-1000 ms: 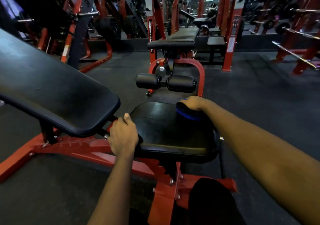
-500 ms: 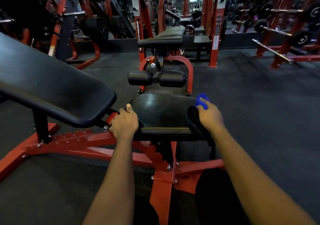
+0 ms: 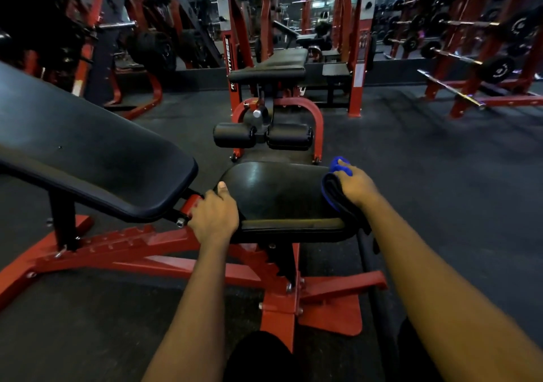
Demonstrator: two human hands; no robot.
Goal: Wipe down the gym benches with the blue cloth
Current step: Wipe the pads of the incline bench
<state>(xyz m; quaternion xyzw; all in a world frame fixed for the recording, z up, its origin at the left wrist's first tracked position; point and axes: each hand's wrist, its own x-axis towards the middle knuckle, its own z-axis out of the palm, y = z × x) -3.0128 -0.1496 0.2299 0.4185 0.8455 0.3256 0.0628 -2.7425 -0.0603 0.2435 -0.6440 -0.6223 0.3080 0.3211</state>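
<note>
Your right hand [image 3: 357, 186] is curled round the bunched blue cloth [image 3: 338, 201], pressing it onto the right edge of the seat pad [image 3: 279, 193]. Your left hand [image 3: 216, 214] grips the pad's opposite edge, thumb laid on top, a brace, I'd say, so the bench holds firm as you scrub. The cloth looks dark and folded, draping down the pad's side, with a bright blue tuft poking out past your fingers, and the tilted backrest [image 3: 88, 158] sits just left.
</note>
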